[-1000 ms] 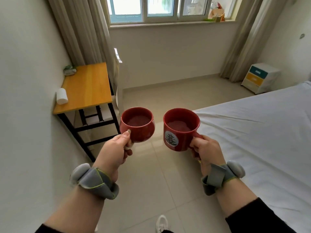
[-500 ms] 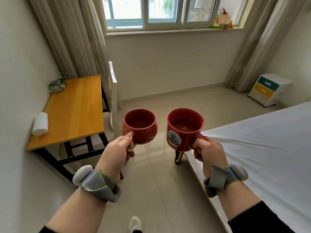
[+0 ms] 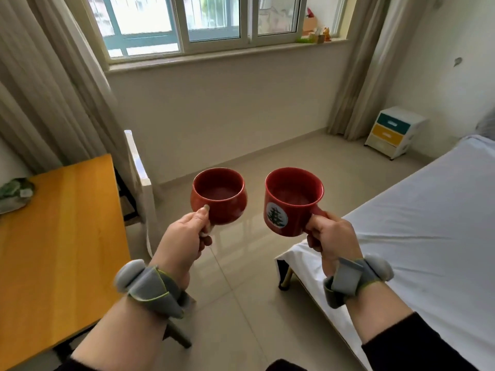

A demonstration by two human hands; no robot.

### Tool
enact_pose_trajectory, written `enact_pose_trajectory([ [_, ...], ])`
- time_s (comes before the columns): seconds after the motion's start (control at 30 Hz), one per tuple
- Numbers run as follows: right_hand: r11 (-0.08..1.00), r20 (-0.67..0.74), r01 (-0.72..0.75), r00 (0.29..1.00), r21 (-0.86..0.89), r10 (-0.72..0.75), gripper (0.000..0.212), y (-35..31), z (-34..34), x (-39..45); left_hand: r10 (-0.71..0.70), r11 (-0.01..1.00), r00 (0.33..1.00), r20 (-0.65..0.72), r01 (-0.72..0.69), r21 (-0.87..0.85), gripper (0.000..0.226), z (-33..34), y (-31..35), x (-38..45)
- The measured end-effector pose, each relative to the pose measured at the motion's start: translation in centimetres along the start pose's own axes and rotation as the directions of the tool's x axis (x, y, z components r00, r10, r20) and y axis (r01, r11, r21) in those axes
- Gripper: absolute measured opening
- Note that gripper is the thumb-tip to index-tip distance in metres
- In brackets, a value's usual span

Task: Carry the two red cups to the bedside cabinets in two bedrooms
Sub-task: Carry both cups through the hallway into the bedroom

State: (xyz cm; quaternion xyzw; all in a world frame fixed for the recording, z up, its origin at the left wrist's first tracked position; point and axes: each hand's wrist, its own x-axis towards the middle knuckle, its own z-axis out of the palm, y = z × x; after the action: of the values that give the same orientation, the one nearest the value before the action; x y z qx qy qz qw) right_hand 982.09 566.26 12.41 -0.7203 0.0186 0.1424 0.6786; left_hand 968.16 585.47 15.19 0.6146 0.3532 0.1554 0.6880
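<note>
over on the left there's a wooden desk (image 3: pixel 59 236) against the wall, orange-topped, with a crumpled green and white bundle (image 3: pixel 13 194) lying near its far edge. a pale curtain (image 3: pixel 53 89) hangs behind it, and a white panel (image 3: pixel 139 178) stands on edge just beside the desk's right side.

the person's left hand (image 3: pixel 184 239) is closed round the handle of the round red cup (image 3: pixel 218 195), thumb pressed up against the cup's side, the other fingers curled under where i can't see them well. the cup is upright, held in the air over the tiled floor (image 3: pixel 241 303), its inside dark red. a grey wrist strap (image 3: pixel 150 287) sits on that forearm.

just beside it, not touching, is the second red cup (image 3: pixel 292 200), straight-sided with a white roundel showing a green tree. the right hand (image 3: pixel 332 236) grips its handle, fingers wrapped tight, and the cup is also upright, held in front of the corner of the bed (image 3: pixel 428 223). another grey band (image 3: pixel 356 279) wraps the right wrist, with a black sleeve (image 3: pixel 412 344) below it.

the bed has a white sheet and fills the right side. well beyond it, in the far right corner under the window (image 3: pixel 214 20), stands a small white bedside cabinet (image 3: pixel 393 132) with a teal drawer above a yellow one, its top bare. both cups are well apart from it.
</note>
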Motion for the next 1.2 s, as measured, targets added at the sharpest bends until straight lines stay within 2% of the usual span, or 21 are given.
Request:
enact_pose_trajectory([
  [0.17,1.0,-0.036,-0.019,0.999,0.013,0.02,0.028,-1.2,2.5,7.2,0.018,1.0,0.999,0.036,-0.018,0.01,0.032,1.5,1.8,8.6],
  [0.33,0.998,-0.036,0.052,0.998,0.039,-0.051,0.027,-2.6,4.2,15.2,0.045,0.999,0.995,0.085,-0.047,0.026,0.037,4.4,4.2,16.8],
  [0.53,0.995,-0.079,0.065,0.995,0.07,-0.059,0.031,-5.6,5.6,25.3,0.029,0.999,0.996,0.09,-0.03,0.014,0.034,9.0,7.7,26.4],
  [0.9,0.997,-0.251,0.039,0.968,0.068,-0.02,0.027,-8.3,7.8,41.1,0.02,0.998,0.977,0.214,-0.034,0.059,0.032,16.5,12.1,43.7],
  [1.03,0.993,-0.31,0.055,0.951,0.105,-0.02,0.027,-9.2,9.3,47.1,0.017,0.993,0.956,0.292,-0.051,0.107,0.033,19.2,14.1,51.2],
  [1.2,0.986,-0.408,0.078,0.913,0.149,-0.01,0.016,-11.0,10.5,54.1,-0.012,0.986,0.92,0.393,-0.053,0.156,0.037,23.4,17.2,60.0],
])
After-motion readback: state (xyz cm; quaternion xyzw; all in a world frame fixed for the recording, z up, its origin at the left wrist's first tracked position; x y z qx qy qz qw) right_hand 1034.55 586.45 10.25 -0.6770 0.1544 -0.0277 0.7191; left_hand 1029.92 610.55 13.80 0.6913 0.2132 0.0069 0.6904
